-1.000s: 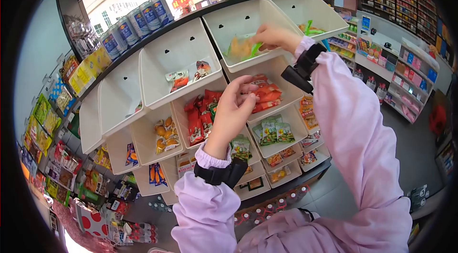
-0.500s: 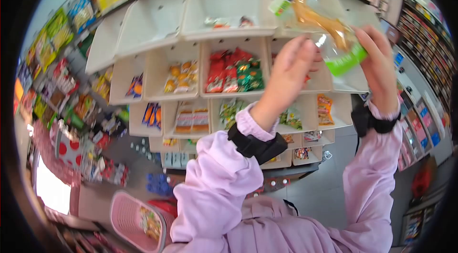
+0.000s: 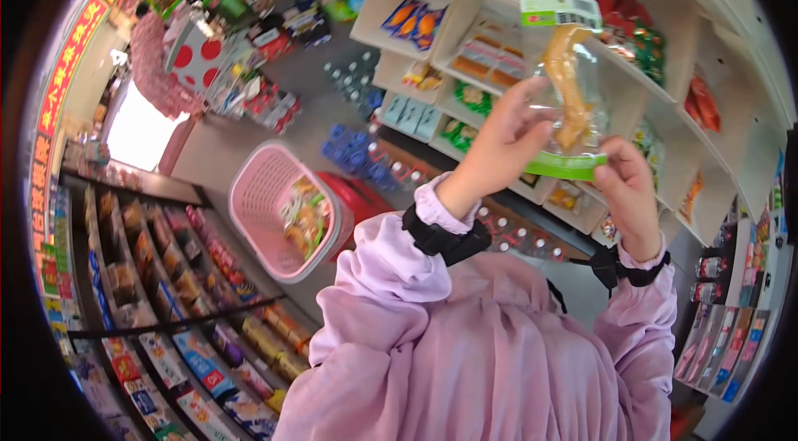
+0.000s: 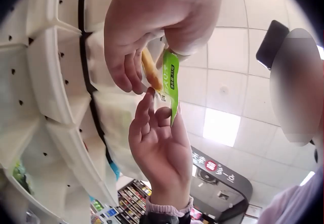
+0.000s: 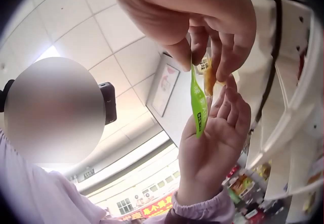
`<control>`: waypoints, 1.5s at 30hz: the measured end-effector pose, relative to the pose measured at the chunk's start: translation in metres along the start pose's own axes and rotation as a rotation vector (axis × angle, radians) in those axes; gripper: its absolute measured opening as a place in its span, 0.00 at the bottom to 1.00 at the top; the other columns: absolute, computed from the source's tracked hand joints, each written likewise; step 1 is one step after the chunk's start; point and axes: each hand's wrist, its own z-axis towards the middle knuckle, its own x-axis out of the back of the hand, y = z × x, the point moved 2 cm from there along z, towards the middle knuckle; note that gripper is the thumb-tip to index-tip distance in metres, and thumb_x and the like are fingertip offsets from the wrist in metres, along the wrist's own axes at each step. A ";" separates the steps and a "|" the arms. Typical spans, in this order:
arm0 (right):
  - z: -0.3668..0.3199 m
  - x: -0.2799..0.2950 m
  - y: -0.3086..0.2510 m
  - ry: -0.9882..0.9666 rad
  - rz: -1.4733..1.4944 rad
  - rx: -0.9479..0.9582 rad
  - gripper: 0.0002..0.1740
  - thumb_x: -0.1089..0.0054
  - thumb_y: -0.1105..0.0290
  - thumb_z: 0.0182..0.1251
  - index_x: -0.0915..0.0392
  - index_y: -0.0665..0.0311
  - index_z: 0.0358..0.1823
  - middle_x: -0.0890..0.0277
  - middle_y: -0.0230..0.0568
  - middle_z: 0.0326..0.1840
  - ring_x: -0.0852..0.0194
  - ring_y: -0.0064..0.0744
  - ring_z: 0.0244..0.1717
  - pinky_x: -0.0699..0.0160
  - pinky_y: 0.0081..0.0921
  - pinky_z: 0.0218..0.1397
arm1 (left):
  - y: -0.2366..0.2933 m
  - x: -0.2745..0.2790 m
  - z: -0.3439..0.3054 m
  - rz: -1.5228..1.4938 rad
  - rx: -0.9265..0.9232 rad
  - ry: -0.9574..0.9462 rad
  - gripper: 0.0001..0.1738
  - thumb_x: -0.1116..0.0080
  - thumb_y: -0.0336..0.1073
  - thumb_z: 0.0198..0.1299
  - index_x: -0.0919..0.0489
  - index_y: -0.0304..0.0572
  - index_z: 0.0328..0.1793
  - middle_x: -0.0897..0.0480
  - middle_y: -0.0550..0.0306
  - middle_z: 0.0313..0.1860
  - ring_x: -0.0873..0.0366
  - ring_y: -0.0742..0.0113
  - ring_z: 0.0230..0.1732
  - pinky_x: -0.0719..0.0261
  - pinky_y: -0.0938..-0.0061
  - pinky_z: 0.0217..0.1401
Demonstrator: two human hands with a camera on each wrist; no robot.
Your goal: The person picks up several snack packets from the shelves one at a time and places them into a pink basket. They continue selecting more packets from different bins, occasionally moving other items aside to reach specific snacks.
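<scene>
A clear packet [image 3: 573, 100] with a long golden-brown food item inside hangs upright in front of the chest, its green band at the bottom. My left hand [image 3: 503, 142] holds its left side, thumb towards me and fingers partly behind it. With thumb and fingers, my right hand [image 3: 630, 196] pinches the lower right corner. In the left wrist view, the packet's green band [image 4: 171, 80] is edge-on between my left hand [image 4: 162, 19] and right hand [image 4: 162, 150]. The right wrist view shows my right hand [image 5: 202, 16] pinching the band [image 5: 198, 100] above my left hand [image 5: 215, 143].
Tiered white bins [image 3: 465, 4] of packaged snacks stand beyond the hands. A pink basket [image 3: 249, 204] holding packets is on the floor at left, near blue-wrapped bottles [image 3: 357, 154]. Snack shelves [image 3: 166, 325] fill the lower left; bottles with red caps [image 3: 524, 237] line the display's base.
The packet was lifted from an upper bin and is now nearer the body, more upright, with both hands on it. The head view has turned down and left, bringing the basket and lower-left shelves into view.
</scene>
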 end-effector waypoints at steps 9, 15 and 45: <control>0.065 -0.176 0.154 -0.472 0.078 -0.553 0.07 0.49 0.73 0.60 0.33 0.65 0.39 0.28 0.34 0.37 0.27 0.21 0.35 0.31 0.14 0.36 | 0.002 0.190 -0.164 0.031 0.282 0.618 0.25 0.57 0.20 0.54 0.41 0.35 0.60 0.33 0.55 0.54 0.31 0.68 0.51 0.30 0.77 0.50; 0.081 -0.299 0.240 -0.724 -0.007 -0.764 0.09 0.49 0.71 0.60 0.33 0.66 0.40 0.26 0.37 0.31 0.26 0.23 0.33 0.28 0.17 0.33 | 0.010 0.276 -0.286 -0.202 0.355 0.979 0.19 0.55 0.23 0.55 0.37 0.32 0.55 0.26 0.52 0.41 0.26 0.70 0.36 0.26 0.76 0.41; 0.108 -0.447 0.416 -0.906 -0.505 -0.262 0.11 0.51 0.75 0.50 0.26 0.68 0.36 0.25 0.44 0.27 0.26 0.29 0.29 0.29 0.24 0.33 | -0.060 0.493 -0.459 -0.499 0.492 1.666 0.29 0.58 0.18 0.52 0.48 0.36 0.62 0.32 0.39 0.48 0.31 0.49 0.47 0.28 0.64 0.45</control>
